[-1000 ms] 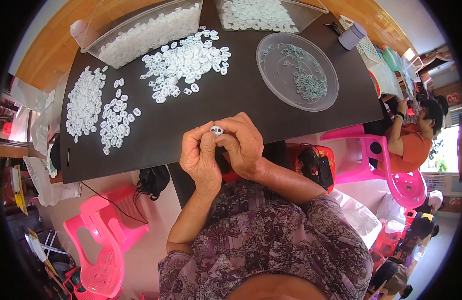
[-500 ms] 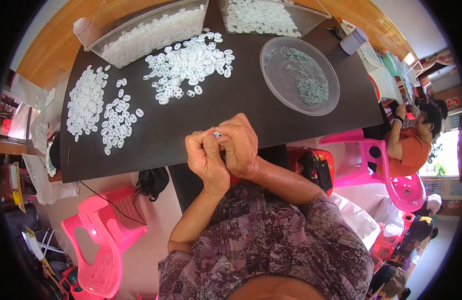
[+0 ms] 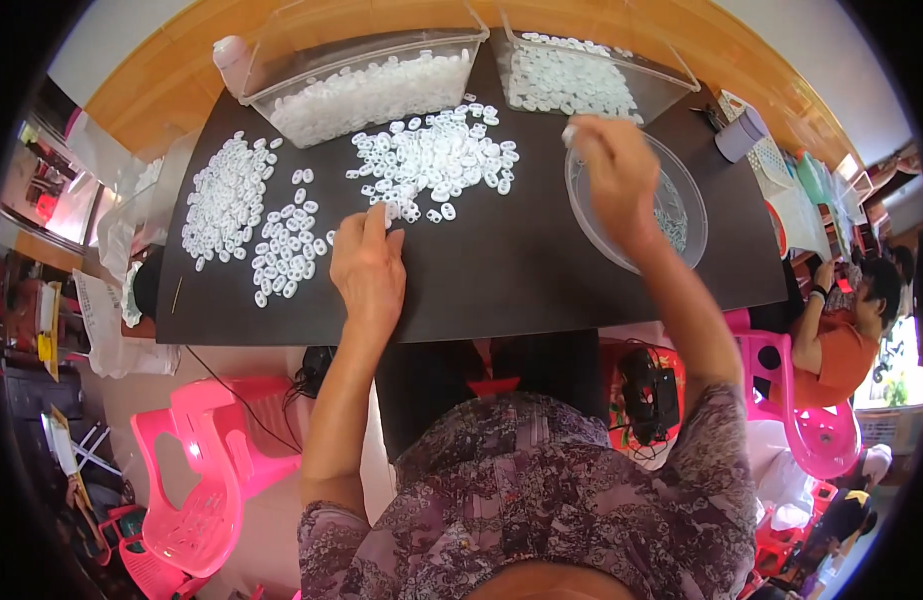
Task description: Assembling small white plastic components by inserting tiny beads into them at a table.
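The right hand (image 3: pixel 618 180) is over the round clear tray (image 3: pixel 587 217) of little green pins (image 3: pixel 671 230), its fingertips pinching a blurry white piece (image 3: pixel 569 134) by the tray's far left edge. Left of the tray, the left hand (image 3: pixel 368 268) has its fingers close together beside the white oval pieces (image 3: pixel 436 160); I cannot tell if it grips one. Any writing is too small to read.

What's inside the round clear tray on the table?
The round clear tray holds small grey-green pieces, visible to the right of the forearm. The right grip and forearm cover its middle, so anything beneath them cannot be seen.
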Demonstrator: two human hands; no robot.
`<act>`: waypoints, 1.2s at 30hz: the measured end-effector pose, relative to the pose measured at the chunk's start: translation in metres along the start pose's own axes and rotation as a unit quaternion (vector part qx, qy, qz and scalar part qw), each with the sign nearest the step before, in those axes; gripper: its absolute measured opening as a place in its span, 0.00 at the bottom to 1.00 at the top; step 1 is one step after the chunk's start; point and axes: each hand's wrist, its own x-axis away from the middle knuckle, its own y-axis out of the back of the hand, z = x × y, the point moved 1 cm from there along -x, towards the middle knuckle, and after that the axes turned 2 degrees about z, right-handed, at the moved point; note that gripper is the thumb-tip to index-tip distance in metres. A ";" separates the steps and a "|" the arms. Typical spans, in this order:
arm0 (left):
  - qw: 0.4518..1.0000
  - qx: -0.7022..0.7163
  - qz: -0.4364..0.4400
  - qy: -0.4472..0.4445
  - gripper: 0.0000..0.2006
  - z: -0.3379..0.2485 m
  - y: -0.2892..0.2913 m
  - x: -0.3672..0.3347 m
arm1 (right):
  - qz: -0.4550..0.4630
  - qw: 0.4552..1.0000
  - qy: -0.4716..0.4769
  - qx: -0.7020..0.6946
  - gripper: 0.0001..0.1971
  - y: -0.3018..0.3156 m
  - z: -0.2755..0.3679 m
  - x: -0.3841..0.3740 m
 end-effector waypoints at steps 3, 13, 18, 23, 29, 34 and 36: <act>0.994 -0.086 0.054 0.034 0.13 0.002 -0.013 -0.013 | -0.031 0.996 0.019 0.085 0.07 0.003 -0.057 -0.037; 0.993 0.080 0.082 0.004 0.18 -0.006 -0.025 -0.025 | 0.037 0.972 -0.060 0.226 0.08 -0.019 -0.175 -0.100; 0.993 0.092 0.060 -0.043 0.15 -0.020 -0.015 -0.013 | 0.055 0.946 -0.003 0.319 0.08 -0.025 -0.174 -0.100; 0.990 0.019 0.073 -0.115 0.09 -0.034 -0.029 -0.013 | -0.003 0.980 0.088 0.177 0.06 -0.027 -0.110 -0.063; 0.977 -0.019 0.126 -0.169 0.10 -0.036 -0.039 -0.012 | 0.102 0.982 0.145 0.059 0.08 -0.010 -0.041 -0.002; 0.987 0.103 0.087 -0.087 0.10 -0.038 -0.026 -0.007 | 0.098 0.988 0.116 0.033 0.08 0.017 -0.031 0.025; 0.987 0.099 0.085 -0.093 0.10 -0.044 -0.024 -0.004 | 0.095 0.990 0.099 0.034 0.08 0.029 -0.028 0.038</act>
